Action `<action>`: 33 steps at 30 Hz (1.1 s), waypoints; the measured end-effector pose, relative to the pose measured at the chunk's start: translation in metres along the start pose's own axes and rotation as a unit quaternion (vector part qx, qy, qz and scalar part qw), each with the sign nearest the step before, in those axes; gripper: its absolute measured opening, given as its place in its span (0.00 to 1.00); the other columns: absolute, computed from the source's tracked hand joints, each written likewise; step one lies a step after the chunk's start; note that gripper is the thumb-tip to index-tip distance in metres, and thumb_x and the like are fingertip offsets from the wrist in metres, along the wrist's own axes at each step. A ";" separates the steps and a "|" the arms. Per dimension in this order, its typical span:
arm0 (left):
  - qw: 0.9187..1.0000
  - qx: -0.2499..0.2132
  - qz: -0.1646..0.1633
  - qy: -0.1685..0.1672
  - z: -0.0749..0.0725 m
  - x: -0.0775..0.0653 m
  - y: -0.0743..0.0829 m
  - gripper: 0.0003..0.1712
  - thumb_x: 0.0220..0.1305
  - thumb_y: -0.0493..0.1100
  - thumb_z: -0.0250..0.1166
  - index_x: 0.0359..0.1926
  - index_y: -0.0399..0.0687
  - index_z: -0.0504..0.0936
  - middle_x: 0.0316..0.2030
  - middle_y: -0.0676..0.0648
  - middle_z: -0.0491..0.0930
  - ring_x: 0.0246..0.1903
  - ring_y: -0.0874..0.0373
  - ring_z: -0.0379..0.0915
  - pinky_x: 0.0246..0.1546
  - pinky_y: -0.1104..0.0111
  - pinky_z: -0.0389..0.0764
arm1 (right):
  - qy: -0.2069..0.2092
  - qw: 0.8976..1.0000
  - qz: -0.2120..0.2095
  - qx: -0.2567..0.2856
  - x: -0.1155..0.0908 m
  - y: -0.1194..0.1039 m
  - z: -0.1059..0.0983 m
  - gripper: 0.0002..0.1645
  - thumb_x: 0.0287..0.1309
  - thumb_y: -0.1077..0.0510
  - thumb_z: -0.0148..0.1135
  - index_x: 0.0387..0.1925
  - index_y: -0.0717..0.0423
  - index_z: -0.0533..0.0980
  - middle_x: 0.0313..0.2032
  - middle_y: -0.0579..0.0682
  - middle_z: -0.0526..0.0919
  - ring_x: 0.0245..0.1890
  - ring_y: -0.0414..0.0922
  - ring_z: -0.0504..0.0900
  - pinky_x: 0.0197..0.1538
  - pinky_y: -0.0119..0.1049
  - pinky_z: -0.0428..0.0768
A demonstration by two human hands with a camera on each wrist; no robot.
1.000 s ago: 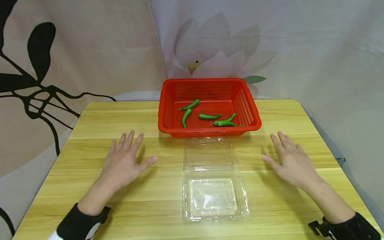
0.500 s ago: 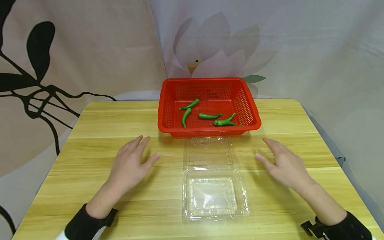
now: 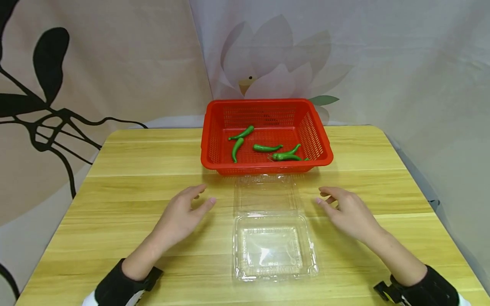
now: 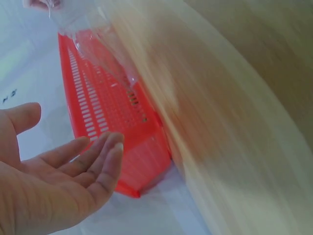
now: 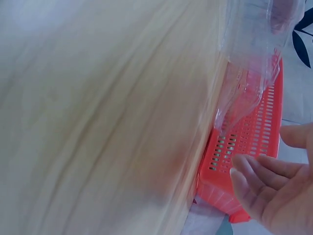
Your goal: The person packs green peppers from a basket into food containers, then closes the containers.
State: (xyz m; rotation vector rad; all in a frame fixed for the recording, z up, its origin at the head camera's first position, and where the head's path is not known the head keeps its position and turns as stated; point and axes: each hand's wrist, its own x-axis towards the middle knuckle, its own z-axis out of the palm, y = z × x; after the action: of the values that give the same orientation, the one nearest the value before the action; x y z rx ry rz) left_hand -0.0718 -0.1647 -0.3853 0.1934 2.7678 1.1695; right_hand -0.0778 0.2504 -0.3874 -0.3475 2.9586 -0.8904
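Yellow wood-grain table [image 3: 145, 155], clear, shiny plastic clamshell [image 3: 273, 250] lying unfolded, left hand [image 3: 180, 218] and right hand [image 3: 351, 214] relaxed, free

Red basket [image 3: 245, 168]: one;
Green peppers [image 3: 267, 148]: five; two toward the basket's left, one near its middle, two toward its right;
Clear container [image 3: 273, 255]: one; two joined halves;
Hands: two; one left hand [image 3: 180, 216], one right hand [image 3: 352, 214];
Black cuffs [image 3: 120, 287]: two; one per wrist;
Wooden table [image 3: 367, 153]: one

The head view looks down; wrist views share the basket [image 3: 269, 135].
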 end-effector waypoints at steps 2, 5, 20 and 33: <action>1.000 -0.014 -0.002 -0.005 0.002 0.000 0.002 0.39 0.77 0.61 0.61 0.73 0.37 0.71 0.68 0.36 0.75 0.61 0.39 0.76 0.60 0.43 0.80 | -0.005 1.000 -0.002 0.015 0.001 0.000 0.003 0.27 0.75 0.48 0.63 0.62 0.66 0.78 0.51 0.56 0.87 0.44 0.49 0.86 0.44 0.46 0.86; 0.999 -0.040 -0.013 -0.014 0.005 0.001 0.006 0.36 0.77 0.58 0.63 0.72 0.36 0.73 0.59 0.39 0.81 0.55 0.45 0.78 0.54 0.52 0.83 | -0.012 0.999 0.000 0.035 0.002 -0.001 0.006 0.26 0.75 0.49 0.63 0.60 0.66 0.80 0.47 0.54 0.89 0.42 0.47 0.86 0.42 0.42 0.86; 0.967 -0.217 -0.104 -0.087 0.024 0.012 0.018 0.26 0.77 0.44 0.63 0.65 0.27 0.76 0.45 0.37 0.85 0.35 0.49 0.83 0.41 0.57 0.89 | -0.100 0.974 0.087 0.185 0.011 -0.006 0.012 0.24 0.75 0.51 0.62 0.57 0.69 0.82 0.35 0.56 0.89 0.33 0.50 0.87 0.32 0.39 0.87; 0.953 -0.254 -0.106 -0.128 0.035 0.021 0.018 0.16 0.76 0.39 0.63 0.52 0.26 0.83 0.35 0.36 0.84 0.28 0.53 0.81 0.33 0.63 0.88 | -0.117 0.964 0.102 0.215 0.018 -0.005 0.024 0.20 0.75 0.50 0.63 0.46 0.64 0.87 0.28 0.52 0.87 0.26 0.49 0.84 0.27 0.39 0.86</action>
State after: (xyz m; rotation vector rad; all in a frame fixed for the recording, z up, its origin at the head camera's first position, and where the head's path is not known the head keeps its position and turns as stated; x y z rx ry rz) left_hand -0.0849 -0.1244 -0.3982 -0.0090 2.1215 1.6086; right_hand -0.0918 0.2295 -0.4041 -0.1146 2.4439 -1.3174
